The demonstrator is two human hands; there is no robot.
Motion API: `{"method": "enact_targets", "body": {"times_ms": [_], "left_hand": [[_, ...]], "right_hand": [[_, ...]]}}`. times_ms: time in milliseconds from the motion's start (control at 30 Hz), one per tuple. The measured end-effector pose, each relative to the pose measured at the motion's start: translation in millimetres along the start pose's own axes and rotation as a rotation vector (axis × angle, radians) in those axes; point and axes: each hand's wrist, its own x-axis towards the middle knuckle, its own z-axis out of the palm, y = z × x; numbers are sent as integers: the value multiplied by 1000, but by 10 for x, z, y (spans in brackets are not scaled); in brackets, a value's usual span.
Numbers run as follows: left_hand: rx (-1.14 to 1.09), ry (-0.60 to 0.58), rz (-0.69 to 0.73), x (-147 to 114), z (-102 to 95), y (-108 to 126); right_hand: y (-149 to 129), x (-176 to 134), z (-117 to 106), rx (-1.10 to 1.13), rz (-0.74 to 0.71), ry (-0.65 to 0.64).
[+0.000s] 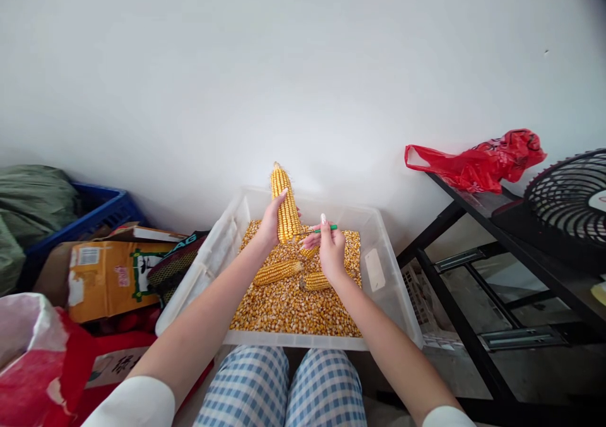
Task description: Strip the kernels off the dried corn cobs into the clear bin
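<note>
- Your left hand [273, 215] has its grip wrapped around a yellow corn cob [285, 206]. You hold it nearly upright, thin end up, maybe so the fat end stays steady and easy to reach.
- Your right hand [332, 250] has a narrow grip, pinching a thin tool with a green handle [326, 228]. The thumb lies over the handle, which likely helps you guide it.
- The tool's thin end points left, at the fat end of the cob. I can't tell if the two touch.
- The cob is up over the big clear plastic bin [375, 269]. Held there, any bit that drops would land inside.
- Loose corn kernels [293, 316] cover the bottom of the bin. Its tall sides seem good for keeping them in.
- One whole cob [278, 273] lies on the kernels under your hands, and a shorter-looking cob [313, 281] lies just beside it, partly behind your right arm. Both are close by, so they look easy to grab.
- The bin is right in front of your knees [324, 376], so your arms don't have to stretch far.
- The red plastic bag [502, 158] and the black fan [568, 190] sit off to the right on the black bench [534, 253], out of your hands' way.
</note>
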Motion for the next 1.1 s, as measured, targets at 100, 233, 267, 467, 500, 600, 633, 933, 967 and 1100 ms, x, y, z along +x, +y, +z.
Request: {"method": "enact_targets", "body": {"times_ms": [100,233,267,467,500,600,633,933,967,1100], "left_hand": [[61,-13,27,7,2,-26],[185,-62,98,-42,46,-26],[224,-84,112,-65,67,-24],[323,-177,120,-150,170,-50],[315,-186,115,-145,167,-56],[283,-160,113,-103,119,-64],[269,-142,114,-84,96,-62],[122,-73,46,19,-5,-59],[120,-71,47,19,-6,-59],[125,-64,49,9,-2,-42]], "right_hand": [[12,39,-30,-28,20,6],[43,99,-75,-91,51,-18],[53,113,-86,-114,64,-26],[118,145,-123,-278,126,-123],[122,138,-121,-294,136,-156],[104,117,-109,-254,128,-170],[88,115,-105,-210,112,-139],[-22,95,-62,-50,59,-13],[-20,88,-60,-52,53,-9],[-15,74,-62,-67,14,22]]}}
